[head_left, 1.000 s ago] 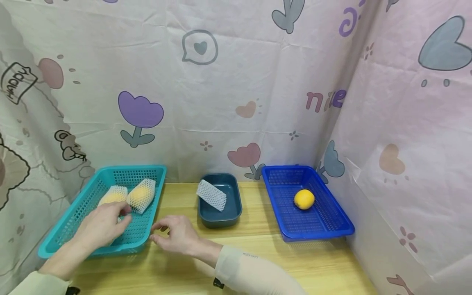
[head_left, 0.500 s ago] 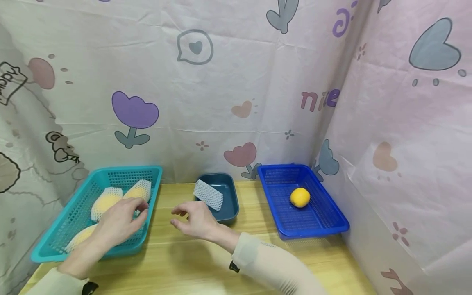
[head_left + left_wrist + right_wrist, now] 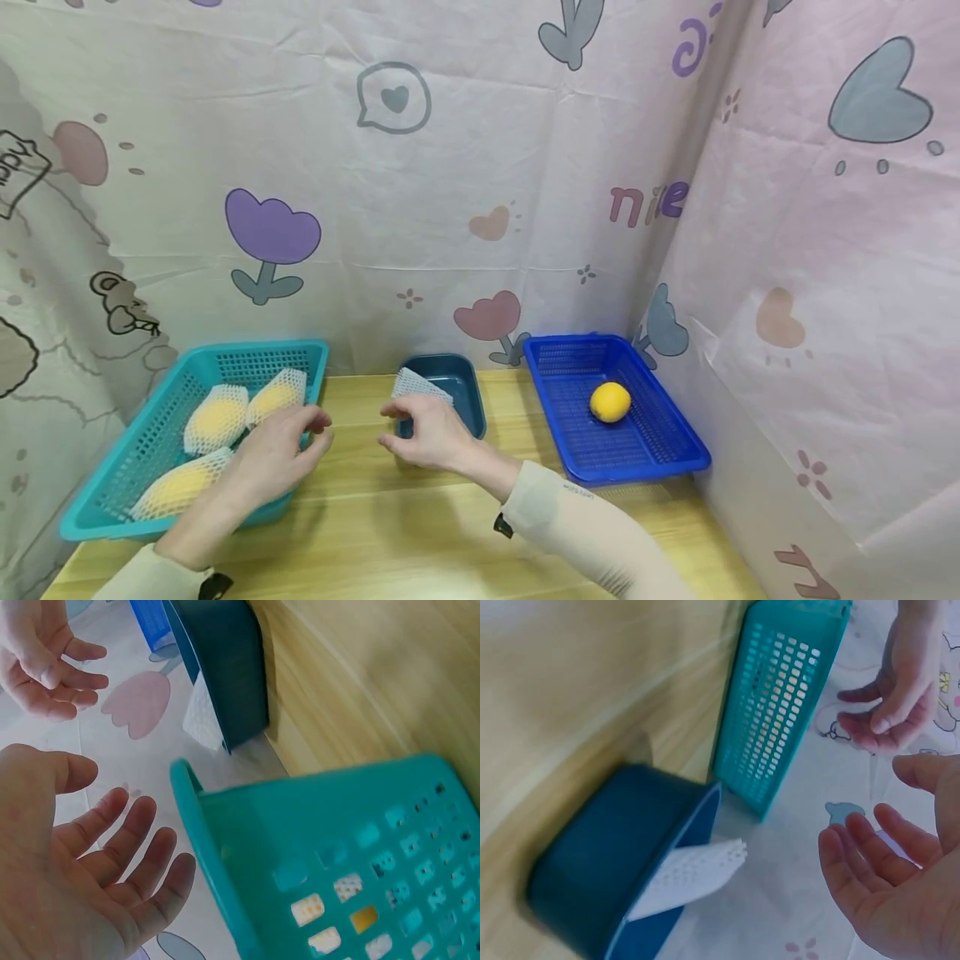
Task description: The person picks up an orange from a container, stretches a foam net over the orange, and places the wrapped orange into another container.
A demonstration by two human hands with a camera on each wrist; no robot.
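My left hand (image 3: 277, 450) is over the right side of the teal basket (image 3: 321, 367), its fingers loosely bent around nothing. In that basket lie yellow fruits in white foam nets: one at the back (image 3: 276, 396), one at the left (image 3: 216, 419) and one at the front (image 3: 180, 487), partly behind my left wrist. My right hand (image 3: 431, 433) hovers over the front of the small dark teal box (image 3: 467, 392), holding nothing, fingers relaxed. An unfilled white foam net (image 3: 694, 874) leans across that box's rim.
A blue basket (image 3: 558, 417) stands at the right with a lemon (image 3: 611, 402) in it. A printed curtain (image 3: 390, 208) hangs close behind the containers and along both sides of the wooden table (image 3: 420, 542).
My left hand has lifted and moved right, uncovering the netted fruits. My right hand has shifted right from beside the teal basket to in front of the small box. The view has turned slightly.
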